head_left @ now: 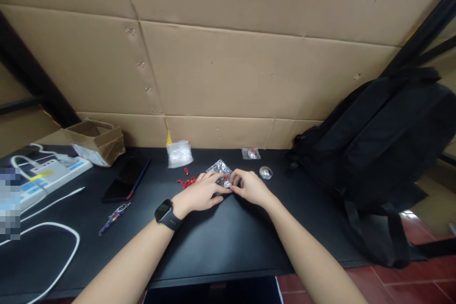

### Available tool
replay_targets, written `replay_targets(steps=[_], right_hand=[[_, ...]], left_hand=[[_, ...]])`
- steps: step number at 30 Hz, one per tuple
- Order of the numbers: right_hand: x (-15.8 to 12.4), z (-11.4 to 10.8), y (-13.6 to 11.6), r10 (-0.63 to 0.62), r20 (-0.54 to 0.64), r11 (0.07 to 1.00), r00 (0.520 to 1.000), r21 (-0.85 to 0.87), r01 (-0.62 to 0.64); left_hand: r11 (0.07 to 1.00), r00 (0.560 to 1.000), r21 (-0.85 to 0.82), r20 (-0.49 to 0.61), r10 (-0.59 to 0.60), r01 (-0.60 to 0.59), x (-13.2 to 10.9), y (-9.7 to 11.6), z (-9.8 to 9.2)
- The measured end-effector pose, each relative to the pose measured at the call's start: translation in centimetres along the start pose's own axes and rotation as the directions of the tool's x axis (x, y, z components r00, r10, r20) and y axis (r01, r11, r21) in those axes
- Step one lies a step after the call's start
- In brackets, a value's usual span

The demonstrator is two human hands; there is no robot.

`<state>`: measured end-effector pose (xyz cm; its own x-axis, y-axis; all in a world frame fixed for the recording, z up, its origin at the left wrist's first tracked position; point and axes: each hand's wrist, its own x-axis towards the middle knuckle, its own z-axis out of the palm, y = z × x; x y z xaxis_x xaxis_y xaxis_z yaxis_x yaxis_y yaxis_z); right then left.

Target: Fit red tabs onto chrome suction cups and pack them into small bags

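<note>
A small clear plastic bag [220, 166] lies on the black table between my hands, with something red and shiny partly visible inside it. My left hand [201, 193], with a black watch at the wrist, rests on the bag with fingers stretched out. The thumb and forefinger of my right hand [253, 188] pinch together at the bag's near right edge. Several red cord loops [185, 182] lie beside my left hand, partly covered by it. Right of my right hand is a round, clear, shiny disc [265, 172]. Behind that sits a bagged disc [251, 153] with a red bit.
A stack of clear bags [179, 154] stands at the back. On the left are a phone [126, 179], a keychain [114, 218], an open cardboard box [96, 140], a power strip [59, 180] and white cables. A black backpack [384, 142] occupies the right side.
</note>
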<state>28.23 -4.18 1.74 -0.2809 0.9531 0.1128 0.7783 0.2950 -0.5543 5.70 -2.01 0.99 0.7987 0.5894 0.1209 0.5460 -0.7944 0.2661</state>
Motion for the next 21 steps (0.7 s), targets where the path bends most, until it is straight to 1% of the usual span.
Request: replay_targets(steps=[2, 6, 11, 14, 17, 19, 21], right_hand=[[0.0, 0.2, 0.1, 0.026, -0.042, 1.0, 0.999, -0.014, -0.027], [0.3, 1.1, 0.0, 0.061, -0.198, 0.995, 0.978, -0.064, -0.075], [1.0, 2.4, 0.1, 0.104, -0.297, 0.983, 0.949, -0.116, -0.144], [1.3, 2.6, 0.3, 0.075, -0.317, 0.981, 0.945, -0.149, -0.128], [1.4, 2.7, 0.3, 0.022, -0.284, 0.982, 0.959, -0.173, -0.074], [1.5, 2.8, 0.1, 0.033, -0.288, 0.976, 0.957, -0.195, -0.092], [1.7, 3.0, -0.1, 0.076, -0.317, 0.963, 0.945, -0.222, -0.152]], left_hand=[[1.0, 1.0, -0.001, 0.007, 0.001, -0.001, 0.0, 0.1, -0.1], [1.0, 1.0, 0.006, -0.009, 0.03, -0.03, -0.1, 0.3, -0.3], [0.999, 0.999, 0.02, -0.013, 0.048, -0.048, -0.2, 0.4, -0.7], [0.999, 0.999, 0.035, -0.026, 0.039, -0.038, -0.2, 0.5, -0.8], [0.999, 0.999, 0.044, -0.034, 0.013, -0.012, -0.2, 0.6, -0.8], [0.999, 1.0, 0.033, -0.025, 0.016, -0.015, -0.2, 0.6, -0.8], [1.0, 1.0, 0.018, -0.021, 0.022, -0.022, -0.2, 0.6, -0.8]])
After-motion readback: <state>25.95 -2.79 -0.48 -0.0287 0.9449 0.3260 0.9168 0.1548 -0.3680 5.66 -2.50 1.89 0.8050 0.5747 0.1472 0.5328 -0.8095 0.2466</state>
